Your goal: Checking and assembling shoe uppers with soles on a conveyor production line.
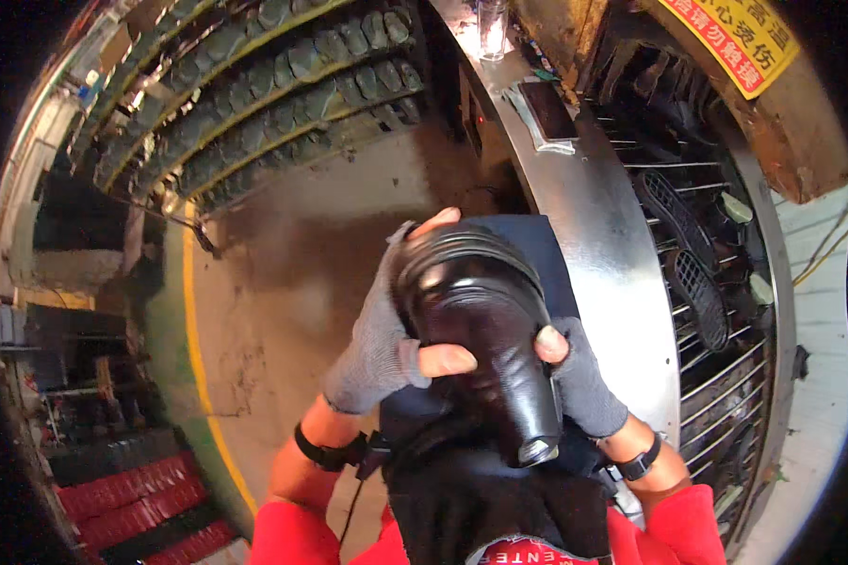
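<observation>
I hold a glossy black shoe last [485, 320] with a dark upper pulled over it, close in front of my chest. My left hand [382, 339], in a grey fingerless glove, wraps its left side with the thumb pressed across the front. On its right side my right hand [579, 377], in a dark grey fingerless glove, grips the lower part, thumb on the surface. The narrow end with a small metal socket [535, 452] points down toward me. A black apron [481, 508] lies under it.
A curved metal bench edge [603, 245] runs along the right, beside a wire conveyor rack [716, 377] carrying black shoe soles [674, 212]. Racks of dark lasts [283, 85] fill the upper left. A yellow floor line [196, 358] and red crates [132, 499] lie to the left.
</observation>
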Demonstrator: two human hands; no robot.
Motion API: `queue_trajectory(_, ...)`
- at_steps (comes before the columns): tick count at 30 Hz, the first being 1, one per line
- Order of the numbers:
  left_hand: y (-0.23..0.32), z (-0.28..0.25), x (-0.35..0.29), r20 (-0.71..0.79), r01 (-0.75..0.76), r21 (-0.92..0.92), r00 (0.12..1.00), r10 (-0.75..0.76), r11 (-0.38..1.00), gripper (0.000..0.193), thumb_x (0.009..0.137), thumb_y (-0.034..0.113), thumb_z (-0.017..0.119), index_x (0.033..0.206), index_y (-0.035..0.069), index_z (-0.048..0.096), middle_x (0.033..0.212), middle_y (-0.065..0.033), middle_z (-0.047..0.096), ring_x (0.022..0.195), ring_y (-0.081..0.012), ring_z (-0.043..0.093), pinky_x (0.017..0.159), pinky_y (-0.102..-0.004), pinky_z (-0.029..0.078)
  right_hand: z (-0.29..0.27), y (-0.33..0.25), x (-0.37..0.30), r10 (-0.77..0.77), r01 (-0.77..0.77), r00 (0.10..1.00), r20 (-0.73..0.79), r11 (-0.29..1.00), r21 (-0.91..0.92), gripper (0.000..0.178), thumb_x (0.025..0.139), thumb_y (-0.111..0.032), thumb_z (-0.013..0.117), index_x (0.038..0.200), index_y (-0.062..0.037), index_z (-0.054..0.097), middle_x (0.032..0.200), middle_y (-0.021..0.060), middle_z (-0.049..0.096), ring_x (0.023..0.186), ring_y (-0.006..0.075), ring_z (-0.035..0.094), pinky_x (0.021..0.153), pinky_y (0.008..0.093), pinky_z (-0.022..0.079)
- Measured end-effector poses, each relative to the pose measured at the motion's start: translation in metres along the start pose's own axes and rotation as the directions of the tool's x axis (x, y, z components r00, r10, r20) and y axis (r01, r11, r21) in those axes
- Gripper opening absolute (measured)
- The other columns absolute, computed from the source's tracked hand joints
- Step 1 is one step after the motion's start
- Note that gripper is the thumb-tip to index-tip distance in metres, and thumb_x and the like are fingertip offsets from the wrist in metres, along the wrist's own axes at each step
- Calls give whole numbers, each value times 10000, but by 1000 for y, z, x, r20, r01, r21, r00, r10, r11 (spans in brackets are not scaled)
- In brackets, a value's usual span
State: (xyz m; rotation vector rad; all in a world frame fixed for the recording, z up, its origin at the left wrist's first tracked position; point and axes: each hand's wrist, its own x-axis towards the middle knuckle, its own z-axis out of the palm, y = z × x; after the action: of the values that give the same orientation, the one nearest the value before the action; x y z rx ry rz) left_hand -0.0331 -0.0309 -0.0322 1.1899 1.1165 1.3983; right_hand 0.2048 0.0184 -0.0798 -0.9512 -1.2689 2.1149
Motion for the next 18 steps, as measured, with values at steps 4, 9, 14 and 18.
queue_trajectory(4,-27,-25,-15,-238,-11,-308,969,-65,951,1504,517,635,1019,1649,10,250,1502,-142,558,1362,-253,578,1180,-410,454,32,-30,-4,-1,11,998,71,990,-138,560,1055,-511,646,889,17,734,778,-20,646,773,81,568,652,308,467)
queue_trajectory(9,-43,-20,-36,-106,2,-497,992,-63,868,1472,585,678,948,1708,231,107,1601,-194,493,1401,-374,560,1186,-552,473,-6,-7,-7,-197,112,977,-79,796,-594,376,939,-338,831,812,-22,672,708,-7,596,686,109,569,613,319,461)
queue_trajectory(14,-68,-8,-42,-61,74,-665,986,-153,743,1244,655,629,950,1635,137,362,1565,-182,537,1378,-362,588,1135,-545,523,-13,-2,5,-406,393,911,70,806,-442,360,928,-280,815,1134,-17,682,871,-3,636,784,113,587,714,285,478)
queue_trajectory(18,-145,-30,-32,344,316,-895,938,36,316,1076,598,634,976,1418,50,597,1370,-156,690,1138,-310,702,1075,-484,565,-10,-19,-4,-190,277,952,240,868,-411,511,974,-200,681,1434,3,591,967,64,665,872,174,641,818,322,511)
